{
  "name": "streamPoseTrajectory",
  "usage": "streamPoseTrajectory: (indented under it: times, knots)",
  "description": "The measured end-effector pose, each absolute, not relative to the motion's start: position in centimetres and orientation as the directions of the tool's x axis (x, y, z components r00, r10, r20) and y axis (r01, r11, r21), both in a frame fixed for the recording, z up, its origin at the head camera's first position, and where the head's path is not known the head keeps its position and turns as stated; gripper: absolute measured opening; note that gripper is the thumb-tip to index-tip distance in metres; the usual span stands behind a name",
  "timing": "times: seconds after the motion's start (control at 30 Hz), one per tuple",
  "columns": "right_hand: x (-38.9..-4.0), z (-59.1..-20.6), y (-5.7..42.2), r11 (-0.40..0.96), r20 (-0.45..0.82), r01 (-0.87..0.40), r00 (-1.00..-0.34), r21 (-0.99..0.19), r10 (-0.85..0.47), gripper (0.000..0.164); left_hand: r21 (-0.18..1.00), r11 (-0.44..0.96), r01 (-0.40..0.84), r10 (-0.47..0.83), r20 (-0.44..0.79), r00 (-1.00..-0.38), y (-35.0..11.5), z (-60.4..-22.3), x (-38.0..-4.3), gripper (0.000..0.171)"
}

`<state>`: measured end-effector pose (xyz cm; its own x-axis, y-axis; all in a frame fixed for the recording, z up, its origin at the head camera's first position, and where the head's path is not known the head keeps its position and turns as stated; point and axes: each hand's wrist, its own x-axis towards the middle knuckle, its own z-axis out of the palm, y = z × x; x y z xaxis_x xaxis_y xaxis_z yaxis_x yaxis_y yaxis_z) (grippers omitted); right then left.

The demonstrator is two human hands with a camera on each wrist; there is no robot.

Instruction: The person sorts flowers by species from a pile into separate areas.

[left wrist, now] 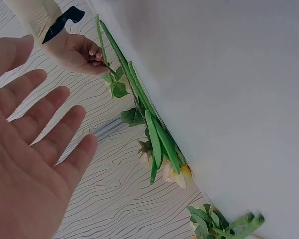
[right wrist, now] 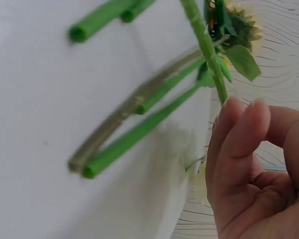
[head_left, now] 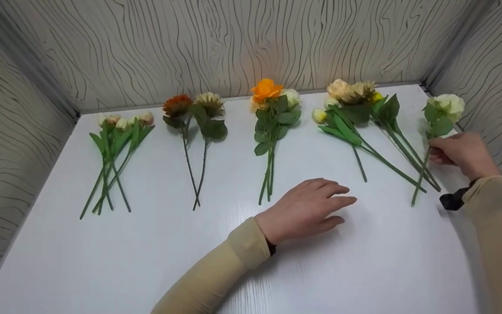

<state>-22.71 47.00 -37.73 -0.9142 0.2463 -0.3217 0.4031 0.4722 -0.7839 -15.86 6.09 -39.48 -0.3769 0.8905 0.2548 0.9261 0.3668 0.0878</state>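
Observation:
My right hand [head_left: 466,152] pinches the green stem [right wrist: 205,45] of a pale greenish-white rose [head_left: 450,107] between thumb and fingertips, at the table's right edge. The rose's bloom points toward the back, and its stem slants down over other stem ends. Left of it lies a loose group of flowers: a peach rose [head_left: 339,89], a beige bloom [head_left: 361,91] and yellow tulips [head_left: 319,115]. My left hand [head_left: 307,209] is held over the middle of the table with its fingers spread and holds nothing; its palm shows in the left wrist view.
Along the back of the white table [head_left: 146,261] lie more flowers: pale tulips [head_left: 121,124] at left, a rust-coloured bloom [head_left: 177,106] beside a cream one [head_left: 210,104], and a bunch with an orange rose [head_left: 266,90]. Wood-grain patterned walls [head_left: 233,43] stand behind and at the sides.

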Motion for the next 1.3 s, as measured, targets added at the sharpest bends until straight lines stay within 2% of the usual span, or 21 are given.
streamPoseTrajectory:
  times: [0.1, 0.2, 0.3, 0.37, 0.47, 0.57, 0.7, 0.83, 0.97, 1.17, 1.3]
  knots:
    - [-22.7, -37.0, 46.7, 0.417, -0.277, 0.383, -0.915, -0.824, 0.292, 0.023, 0.114, 0.379, 0.918, 0.873, 0.286, -0.396, 5.8, -39.3, -16.1, 0.044]
    - [-22.8, -36.3, 45.7, 0.378, -0.210, 0.322, -0.928, -0.868, 0.307, 0.021, 0.172, 0.407, 0.897, 0.838, 0.322, -0.441, 5.5, -39.1, -16.3, 0.040]
    - [-22.7, -35.7, 44.0, 0.318, -0.145, 0.224, -0.957, -0.921, 0.253, 0.012, 0.257, 0.448, 0.856, 0.780, 0.355, -0.515, 5.2, -38.8, -16.6, 0.037]
    - [-22.7, -35.4, 42.2, 0.238, -0.115, 0.163, -0.973, -0.957, 0.202, 0.012, 0.331, 0.479, 0.813, 0.728, 0.367, -0.578, 4.9, -38.6, -16.7, 0.034]
    - [-22.9, -35.1, 38.6, 0.129, -0.091, 0.106, -0.989, -0.986, 0.118, 0.024, 0.484, 0.500, 0.718, 0.641, 0.350, -0.683, 4.5, -38.3, -16.9, 0.031]
    - [-22.9, -34.8, 34.3, 0.031, -0.062, 0.063, -0.998, -0.998, 0.030, 0.031, 0.668, 0.470, 0.577, 0.562, 0.278, -0.779, 4.0, -38.1, -17.2, 0.031]
    - [-22.8, -34.1, 29.1, -0.092, 0.002, 0.007, -0.995, -0.996, -0.096, 0.030, 0.848, 0.378, 0.371, 0.492, 0.156, -0.857, 3.3, -37.6, -18.0, 0.036]
    - [-22.7, -33.2, 25.4, -0.187, 0.096, -0.059, -0.976, -0.980, -0.194, 0.026, 0.924, 0.300, 0.238, 0.454, 0.081, -0.888, 2.6, -37.0, -18.7, 0.036]
    - [-22.4, -32.9, 23.6, -0.207, 0.154, -0.108, -0.963, -0.972, -0.223, 0.024, 0.963, 0.188, 0.192, 0.469, 0.084, -0.879, 2.1, -36.5, -19.0, 0.025]
    - [-22.6, -33.4, 23.1, -0.202, 0.132, -0.087, -0.966, -0.976, -0.223, 0.017, 0.979, 0.122, 0.161, 0.489, 0.082, -0.868, 2.0, -36.6, -19.2, 0.015]
    - [-22.9, -33.7, 22.9, -0.217, 0.092, -0.041, -0.968, -0.975, -0.234, 0.025, 0.980, 0.121, 0.158, 0.454, 0.087, -0.887, 1.9, -36.6, -19.4, 0.013]
